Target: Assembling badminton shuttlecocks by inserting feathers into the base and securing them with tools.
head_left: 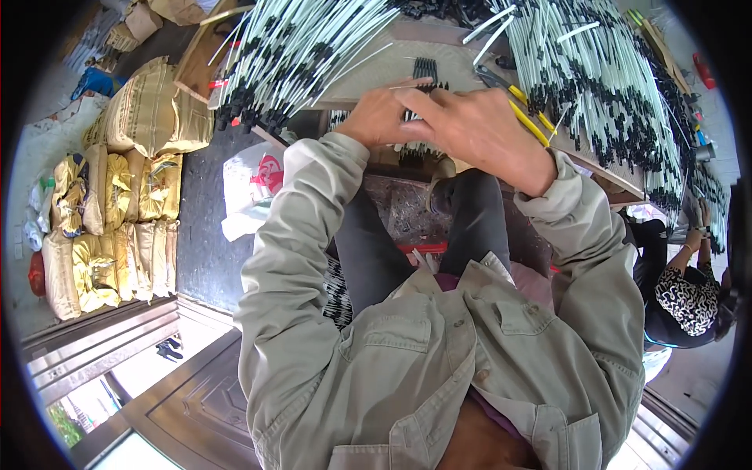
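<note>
My two hands meet at the near edge of the worktable. The left hand (382,116) has its fingers drawn together, pinching toward the right hand. Over it bends my right hand (493,129), its fingers curled in and their tips mostly hidden. Whatever the two hold between them is too small or too covered to name. Just beyond the fingers lies a small row of black slender parts (425,70) on the table. A pair of pliers with yellow handles (529,124) rests right of my right hand, jaws pointing away.
Thin white rods with black ends (301,55) are heaped at the table's left; a larger heap (587,86) covers its right. Stacked sacks (113,227) stand on the floor at left. A co-worker in a patterned top (689,301) sits at far right.
</note>
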`<move>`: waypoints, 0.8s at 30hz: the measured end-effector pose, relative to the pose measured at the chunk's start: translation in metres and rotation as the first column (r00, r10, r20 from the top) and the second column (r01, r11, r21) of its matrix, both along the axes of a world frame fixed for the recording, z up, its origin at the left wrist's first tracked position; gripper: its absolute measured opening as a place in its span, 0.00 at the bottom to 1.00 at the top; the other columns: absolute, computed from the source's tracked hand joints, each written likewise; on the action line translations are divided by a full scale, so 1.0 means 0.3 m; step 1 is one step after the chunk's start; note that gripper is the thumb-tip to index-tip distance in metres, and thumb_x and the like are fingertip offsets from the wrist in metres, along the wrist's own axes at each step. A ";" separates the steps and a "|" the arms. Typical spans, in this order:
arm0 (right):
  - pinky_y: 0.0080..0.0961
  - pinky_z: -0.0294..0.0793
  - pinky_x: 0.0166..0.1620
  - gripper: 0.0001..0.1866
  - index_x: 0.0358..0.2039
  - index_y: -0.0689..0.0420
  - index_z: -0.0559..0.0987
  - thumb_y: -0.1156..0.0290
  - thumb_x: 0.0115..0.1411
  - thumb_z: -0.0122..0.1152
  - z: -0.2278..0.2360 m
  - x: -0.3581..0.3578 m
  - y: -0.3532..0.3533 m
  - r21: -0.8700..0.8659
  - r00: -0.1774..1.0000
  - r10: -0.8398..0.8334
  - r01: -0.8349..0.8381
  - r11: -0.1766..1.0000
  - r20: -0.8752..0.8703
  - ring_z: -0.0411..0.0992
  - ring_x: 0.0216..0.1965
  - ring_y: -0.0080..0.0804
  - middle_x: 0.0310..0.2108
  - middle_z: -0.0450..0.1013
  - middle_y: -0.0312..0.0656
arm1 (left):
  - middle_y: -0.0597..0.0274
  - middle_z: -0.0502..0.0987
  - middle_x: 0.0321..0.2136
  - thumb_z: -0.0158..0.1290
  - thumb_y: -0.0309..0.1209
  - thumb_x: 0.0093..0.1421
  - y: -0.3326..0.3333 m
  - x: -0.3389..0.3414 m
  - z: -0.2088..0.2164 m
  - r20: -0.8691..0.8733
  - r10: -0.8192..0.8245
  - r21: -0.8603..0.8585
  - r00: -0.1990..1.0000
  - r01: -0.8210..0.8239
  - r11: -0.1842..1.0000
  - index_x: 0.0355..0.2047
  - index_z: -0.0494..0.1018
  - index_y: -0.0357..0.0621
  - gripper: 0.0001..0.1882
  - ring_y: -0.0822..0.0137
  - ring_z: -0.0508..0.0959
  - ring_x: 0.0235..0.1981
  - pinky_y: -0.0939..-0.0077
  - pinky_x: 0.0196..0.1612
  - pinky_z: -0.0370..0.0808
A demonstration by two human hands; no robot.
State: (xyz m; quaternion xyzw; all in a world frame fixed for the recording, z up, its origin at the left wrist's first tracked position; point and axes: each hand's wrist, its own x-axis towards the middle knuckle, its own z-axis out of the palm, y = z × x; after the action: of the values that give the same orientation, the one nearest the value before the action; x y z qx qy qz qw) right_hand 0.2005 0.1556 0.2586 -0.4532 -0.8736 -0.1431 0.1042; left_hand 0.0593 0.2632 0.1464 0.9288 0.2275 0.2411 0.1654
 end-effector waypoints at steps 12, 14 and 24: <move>0.30 0.68 0.23 0.05 0.29 0.54 0.74 0.72 0.50 0.56 0.055 0.070 0.027 0.086 0.963 0.069 -0.048 0.995 -0.260 0.70 0.25 0.41 0.27 0.71 0.39 | 0.50 0.68 0.49 0.54 0.62 0.41 -0.031 0.007 0.051 -0.001 0.010 0.046 1.000 -0.010 0.999 0.44 0.71 0.38 0.41 0.53 0.69 0.49 0.66 0.49 0.67; 0.28 0.70 0.27 0.04 0.29 0.56 0.74 0.70 0.53 0.56 0.067 0.064 0.013 0.053 0.963 0.022 -0.008 0.999 -0.267 0.71 0.27 0.40 0.26 0.71 0.40 | 0.51 0.69 0.48 0.52 0.62 0.42 -0.027 0.006 0.036 -0.041 0.051 0.029 0.998 -0.050 0.998 0.43 0.72 0.38 0.40 0.54 0.69 0.49 0.67 0.50 0.67; 0.31 0.59 0.55 0.51 0.57 0.63 0.51 0.69 0.36 0.72 -0.400 0.093 -0.164 -0.195 0.521 -0.212 0.088 0.977 -0.827 0.61 0.55 0.39 0.52 0.62 0.49 | 0.53 0.72 0.44 0.57 0.56 0.42 -0.010 0.015 0.015 0.075 -0.008 0.026 0.997 0.006 1.000 0.41 0.73 0.42 0.34 0.52 0.72 0.44 0.66 0.45 0.70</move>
State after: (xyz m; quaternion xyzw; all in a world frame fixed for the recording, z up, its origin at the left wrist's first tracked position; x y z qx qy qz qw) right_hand 0.2283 0.1065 0.1387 -0.5452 -0.6797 0.1410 0.4700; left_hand 0.0637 0.2602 0.1510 0.9220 0.2146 0.2784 0.1627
